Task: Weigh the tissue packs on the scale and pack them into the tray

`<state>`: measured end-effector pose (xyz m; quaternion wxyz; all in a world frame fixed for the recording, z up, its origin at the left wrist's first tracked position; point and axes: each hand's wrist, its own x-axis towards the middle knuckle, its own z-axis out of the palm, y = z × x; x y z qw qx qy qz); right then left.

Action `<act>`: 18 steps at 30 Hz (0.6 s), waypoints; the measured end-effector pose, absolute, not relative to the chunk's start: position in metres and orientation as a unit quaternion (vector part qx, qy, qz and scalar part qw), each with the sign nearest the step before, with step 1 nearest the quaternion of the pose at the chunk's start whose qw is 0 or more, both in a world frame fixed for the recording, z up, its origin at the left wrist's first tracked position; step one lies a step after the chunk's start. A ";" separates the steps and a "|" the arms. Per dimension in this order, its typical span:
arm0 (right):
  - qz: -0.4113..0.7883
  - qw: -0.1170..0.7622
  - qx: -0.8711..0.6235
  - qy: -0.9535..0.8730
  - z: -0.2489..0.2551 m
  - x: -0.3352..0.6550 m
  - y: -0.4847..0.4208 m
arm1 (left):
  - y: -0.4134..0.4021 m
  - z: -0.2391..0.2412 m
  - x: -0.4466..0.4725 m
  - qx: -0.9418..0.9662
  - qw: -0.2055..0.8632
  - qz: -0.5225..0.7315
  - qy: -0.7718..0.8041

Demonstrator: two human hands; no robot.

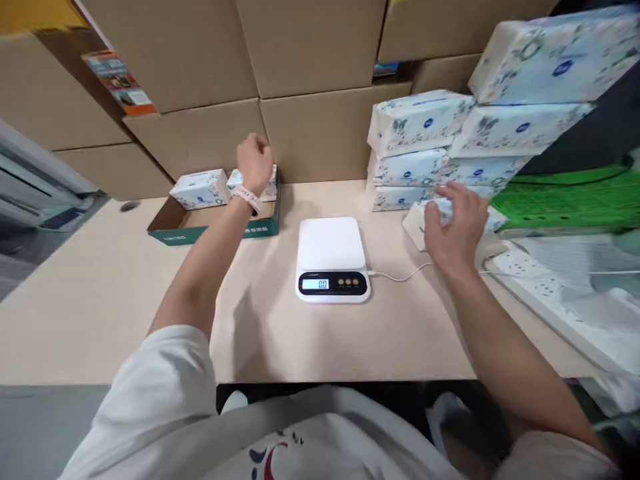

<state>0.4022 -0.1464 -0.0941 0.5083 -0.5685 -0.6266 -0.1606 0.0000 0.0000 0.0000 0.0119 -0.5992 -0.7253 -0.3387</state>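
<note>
My left hand (256, 162) is raised over the right end of a shallow green cardboard tray (187, 236), its fingers curled in with nothing visible in them. Inside the tray stand two floral tissue packs: one pack (201, 189) at the left, and another pack (270, 189) partly hidden behind my left hand and wrist. At the right, my right hand (456, 227) grips a tissue pack (415, 225) lying on the table, thumb on the near left side and fingers over the top. Between my hands sits a white digital scale (332, 244), its platform bare and its display reading 0.0.
Tissue packs (425, 123) are stacked behind my right hand. Large cardboard boxes (320, 133) wall off the back of the table (310, 340). A white cable (395, 278) runs rightward from the scale. White power strips (530, 267) and a green object (575, 200) lie at far right.
</note>
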 end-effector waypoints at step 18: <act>-0.124 0.474 -0.453 -0.745 -0.114 0.351 -0.169 | 0.029 -0.025 -0.049 -0.641 -0.005 -0.149 -0.753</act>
